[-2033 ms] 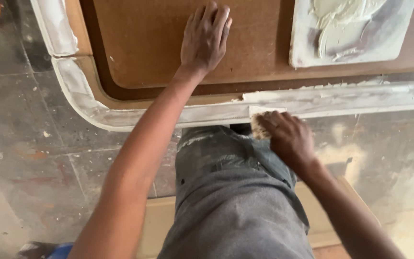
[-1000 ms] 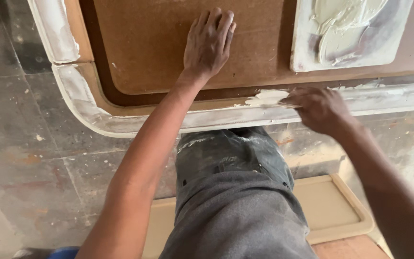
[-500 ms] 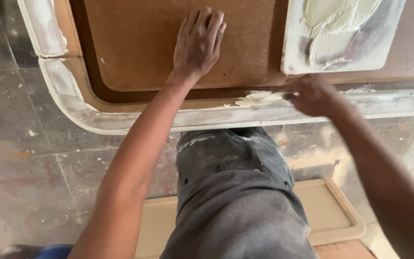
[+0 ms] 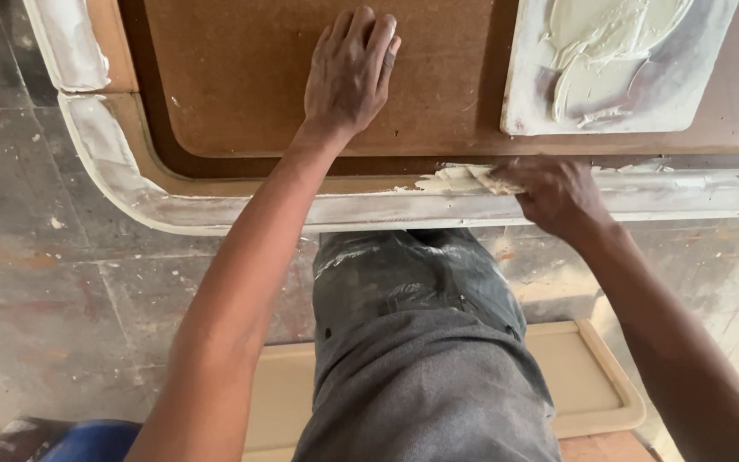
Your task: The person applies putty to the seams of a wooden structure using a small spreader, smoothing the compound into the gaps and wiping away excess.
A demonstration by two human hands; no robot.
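With the left hand (image 4: 348,73) spread flat on the brown fibreboard panel (image 4: 241,77), the right hand (image 4: 558,192) pinches a small scraper, risking gouging the pale putty smear (image 4: 442,180) along the white-coated curved frame edge (image 4: 301,210).

A: Where's open room on the desk (image 4: 241,77)?

B: I see bare brown board left of my left hand (image 4: 348,73) and between it and the white putty slab (image 4: 622,68). That slab blocks the upper right.

A: Along the front edge?

B: The white-coated rim (image 4: 301,210) runs free from the curved corner up to the wet putty patch (image 4: 451,178); my right hand (image 4: 553,195) sits just beside it. The floor (image 4: 36,282) to the left is open.
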